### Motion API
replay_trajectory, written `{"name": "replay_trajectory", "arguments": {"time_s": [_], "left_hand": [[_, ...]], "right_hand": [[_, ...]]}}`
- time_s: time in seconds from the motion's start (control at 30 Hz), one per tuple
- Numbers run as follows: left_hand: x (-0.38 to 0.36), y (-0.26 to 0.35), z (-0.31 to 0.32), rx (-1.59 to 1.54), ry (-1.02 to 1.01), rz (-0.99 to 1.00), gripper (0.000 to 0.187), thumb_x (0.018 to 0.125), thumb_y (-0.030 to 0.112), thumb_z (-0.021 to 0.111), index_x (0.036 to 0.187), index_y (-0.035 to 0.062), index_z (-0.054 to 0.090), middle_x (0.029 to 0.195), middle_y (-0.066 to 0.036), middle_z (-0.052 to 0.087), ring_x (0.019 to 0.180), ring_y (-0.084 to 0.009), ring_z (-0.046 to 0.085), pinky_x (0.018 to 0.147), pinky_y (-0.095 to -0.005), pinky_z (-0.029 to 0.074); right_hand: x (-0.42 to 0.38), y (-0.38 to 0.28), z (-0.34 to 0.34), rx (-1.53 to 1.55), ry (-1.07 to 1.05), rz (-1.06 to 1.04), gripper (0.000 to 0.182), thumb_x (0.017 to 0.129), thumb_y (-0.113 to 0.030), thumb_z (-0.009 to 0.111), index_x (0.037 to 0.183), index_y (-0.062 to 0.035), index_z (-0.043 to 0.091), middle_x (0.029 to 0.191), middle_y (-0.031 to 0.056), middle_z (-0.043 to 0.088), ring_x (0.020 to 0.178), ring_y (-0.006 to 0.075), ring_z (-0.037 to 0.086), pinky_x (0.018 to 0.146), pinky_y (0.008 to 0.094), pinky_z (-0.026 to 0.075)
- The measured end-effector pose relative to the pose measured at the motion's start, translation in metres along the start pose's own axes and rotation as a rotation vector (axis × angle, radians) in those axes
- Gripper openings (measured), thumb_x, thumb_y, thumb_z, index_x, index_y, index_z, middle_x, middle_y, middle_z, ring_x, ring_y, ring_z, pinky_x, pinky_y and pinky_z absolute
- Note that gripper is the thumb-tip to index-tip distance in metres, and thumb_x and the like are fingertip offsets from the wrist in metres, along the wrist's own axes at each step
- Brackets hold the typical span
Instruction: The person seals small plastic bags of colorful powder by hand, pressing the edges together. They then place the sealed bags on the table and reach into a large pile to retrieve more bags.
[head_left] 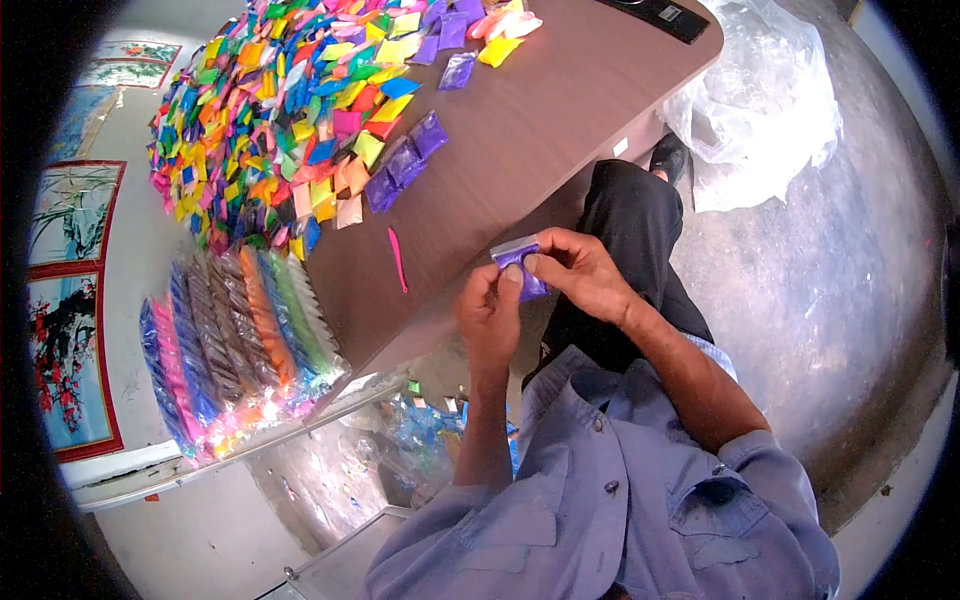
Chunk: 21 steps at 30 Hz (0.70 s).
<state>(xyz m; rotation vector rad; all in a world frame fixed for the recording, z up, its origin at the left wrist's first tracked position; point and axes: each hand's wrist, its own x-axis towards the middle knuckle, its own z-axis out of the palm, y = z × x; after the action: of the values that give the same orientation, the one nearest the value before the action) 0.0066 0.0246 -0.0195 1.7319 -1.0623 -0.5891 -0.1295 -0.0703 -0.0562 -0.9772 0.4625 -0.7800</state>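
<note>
Between my two hands is a small purple packet (535,288) with a clear strip along its top edge. My left hand (492,312) pinches its left side, thumb on the front. My right hand (585,275) grips the upper right part with thumb and fingers. Both hands are in front of my lap, just off the table edge. On the brown table (500,150) lies a thin pink plastic stick (398,262), left of my hands. Beyond it several purple packets (405,162) lie close together.
A large heap of colourful packets (290,110) covers the table's far left. Long clear bags of coloured packets (235,340) lie at the left edge. A translucent plastic bag (755,110) is on the floor at right. More packets (425,435) are below the table.
</note>
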Motion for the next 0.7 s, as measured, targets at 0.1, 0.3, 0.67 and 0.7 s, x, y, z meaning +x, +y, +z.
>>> {"name": "replay_trajectory", "arguments": {"time_s": [0.1, 0.3, 0.67, 0.7], "left_hand": [[0.000, 0.004, 0.004, -0.061, 0.005, -0.010, 0.018, 0.101, 0.016, 0.069, 0.107, -0.0013, 0.069, 0.089, 0.001, 0.065, 0.082, -0.0070, 0.058, 0.074, -0.0243, 0.048], [0.000, 0.011, 0.008, -0.235, 0.054, -0.101, 0.015, 0.100, 0.017, 0.067, 0.103, 0.0018, 0.071, 0.088, 0.003, 0.064, 0.081, -0.0066, 0.055, 0.073, -0.0249, 0.045], [0.007, 0.011, 0.012, -0.281, 0.035, -0.097, 0.013, 0.099, 0.015, 0.068, 0.103, 0.0031, 0.071, 0.089, 0.004, 0.063, 0.082, -0.0060, 0.054, 0.074, -0.0243, 0.043], [0.007, 0.012, 0.014, -0.276, 0.066, -0.120, 0.013, 0.099, 0.015, 0.068, 0.104, 0.0032, 0.072, 0.089, 0.004, 0.063, 0.082, -0.0059, 0.054, 0.074, -0.0240, 0.042]], "right_hand": [[0.000, -0.005, -0.002, -0.028, 0.015, 0.025, 0.014, 0.100, -0.013, 0.067, 0.109, -0.0018, 0.071, 0.094, -0.0021, 0.068, 0.088, 0.0053, 0.060, 0.080, 0.0253, 0.052], [0.000, -0.001, -0.003, -0.010, -0.030, 0.014, 0.014, 0.101, -0.012, 0.066, 0.109, -0.0014, 0.071, 0.094, -0.0027, 0.069, 0.087, 0.0048, 0.060, 0.079, 0.0247, 0.052], [0.005, 0.004, -0.008, -0.033, 0.001, 0.027, 0.011, 0.100, -0.011, 0.066, 0.103, -0.0026, 0.072, 0.090, -0.0037, 0.067, 0.083, 0.0041, 0.060, 0.075, 0.0243, 0.052], [0.004, 0.003, -0.007, -0.033, 0.003, 0.028, 0.011, 0.100, -0.011, 0.066, 0.103, -0.0026, 0.072, 0.090, -0.0037, 0.067, 0.083, 0.0041, 0.060, 0.075, 0.0243, 0.052]]}}
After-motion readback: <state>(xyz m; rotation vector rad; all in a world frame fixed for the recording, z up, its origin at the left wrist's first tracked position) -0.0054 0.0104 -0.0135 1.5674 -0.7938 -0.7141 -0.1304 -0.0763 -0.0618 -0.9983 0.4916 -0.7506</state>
